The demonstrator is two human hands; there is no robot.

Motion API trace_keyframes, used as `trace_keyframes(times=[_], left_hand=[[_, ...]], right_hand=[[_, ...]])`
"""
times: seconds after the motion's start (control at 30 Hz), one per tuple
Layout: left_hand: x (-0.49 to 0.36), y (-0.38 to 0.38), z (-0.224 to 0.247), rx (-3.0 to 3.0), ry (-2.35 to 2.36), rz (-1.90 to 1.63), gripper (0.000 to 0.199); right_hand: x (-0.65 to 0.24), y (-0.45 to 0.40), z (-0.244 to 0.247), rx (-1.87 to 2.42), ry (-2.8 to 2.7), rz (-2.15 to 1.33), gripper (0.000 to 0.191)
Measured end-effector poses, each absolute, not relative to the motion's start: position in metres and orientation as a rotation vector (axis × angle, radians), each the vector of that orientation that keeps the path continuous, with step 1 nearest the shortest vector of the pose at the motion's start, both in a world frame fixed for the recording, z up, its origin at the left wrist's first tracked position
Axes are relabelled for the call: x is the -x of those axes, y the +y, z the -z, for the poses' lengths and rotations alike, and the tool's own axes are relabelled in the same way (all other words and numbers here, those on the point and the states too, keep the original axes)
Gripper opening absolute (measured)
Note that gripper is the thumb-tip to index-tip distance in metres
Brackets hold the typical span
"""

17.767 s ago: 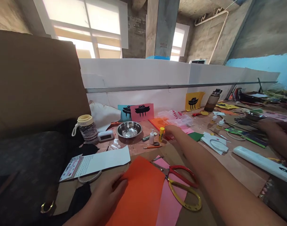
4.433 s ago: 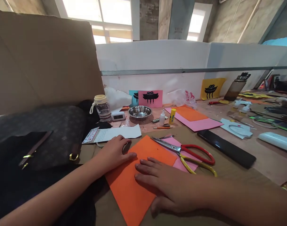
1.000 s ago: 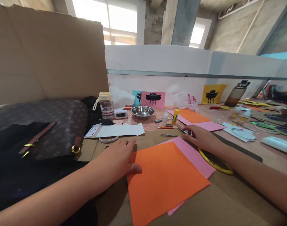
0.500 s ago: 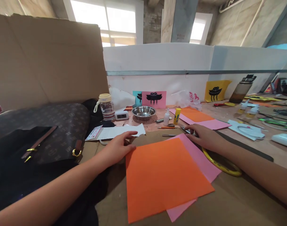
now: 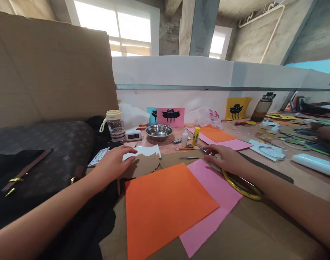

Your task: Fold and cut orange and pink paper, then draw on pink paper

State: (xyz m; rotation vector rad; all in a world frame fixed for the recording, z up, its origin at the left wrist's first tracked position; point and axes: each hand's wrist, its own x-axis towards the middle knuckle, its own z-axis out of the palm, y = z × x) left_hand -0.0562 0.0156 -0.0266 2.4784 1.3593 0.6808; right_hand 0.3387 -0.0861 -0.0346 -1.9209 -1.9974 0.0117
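My left hand (image 5: 114, 161) hovers with thumb and fingers apart, partly covering a white printed paper (image 5: 147, 150) and holding nothing that I can see. Below and to its right lies an orange sheet (image 5: 167, 213), overlapping a pink sheet (image 5: 221, 202) on brown cardboard (image 5: 251, 227). Beyond the pink sheet's far right edge is my right hand (image 5: 221, 155), its fingers loosely curved and apart. A thin metal tip (image 5: 202, 149) shows beside its fingertips; the rest of that tool is hidden. Under my right wrist a yellow ring-shaped object (image 5: 243, 189) rests on the cardboard.
A metal bowl (image 5: 159, 132), digital clock (image 5: 133, 135), cup (image 5: 114, 126), white squeeze bottle (image 5: 184, 138) and glue stick (image 5: 196, 136) stand behind. Tweezers (image 5: 189, 157) lie before them. A brown bag (image 5: 45, 159) is at left. A person's hand (image 5: 328, 135) shows at right.
The orange sheet has slid left, baring more of the pink one. My left hand has come off it and moved left. The view has turned slightly right; another person's hand has appeared.
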Motion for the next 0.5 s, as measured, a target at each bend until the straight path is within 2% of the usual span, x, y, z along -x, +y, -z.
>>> trace_keyframes(times=[0.07, 0.13, 0.2, 0.23, 0.33, 0.5], left_hand=[[0.045, -0.006, 0.022, -2.552, 1.32, -0.644, 0.044], [0.031, -0.031, 0.019, -2.674, 1.234, -0.463, 0.057], [0.019, -0.054, 0.019, -2.727, 1.22, -0.234, 0.093], [0.015, -0.063, 0.02, -2.719, 1.247, -0.116, 0.103], [0.008, -0.075, 0.024, -2.672, 1.313, -0.013, 0.103], [0.006, -0.069, 0.03, -2.585, 1.341, -0.08, 0.1]], right_hand=[[-0.334, -0.09, 0.034, 1.889, -2.009, -0.029, 0.049], [-0.329, -0.093, 0.035, 1.846, -2.027, -0.068, 0.048], [-0.325, -0.095, 0.036, 1.808, -2.045, -0.133, 0.047], [-0.324, -0.096, 0.037, 1.793, -2.057, -0.159, 0.047], [-0.319, -0.098, 0.039, 1.75, -2.123, -0.178, 0.045], [-0.315, -0.099, 0.037, 1.683, -2.18, -0.173, 0.043]])
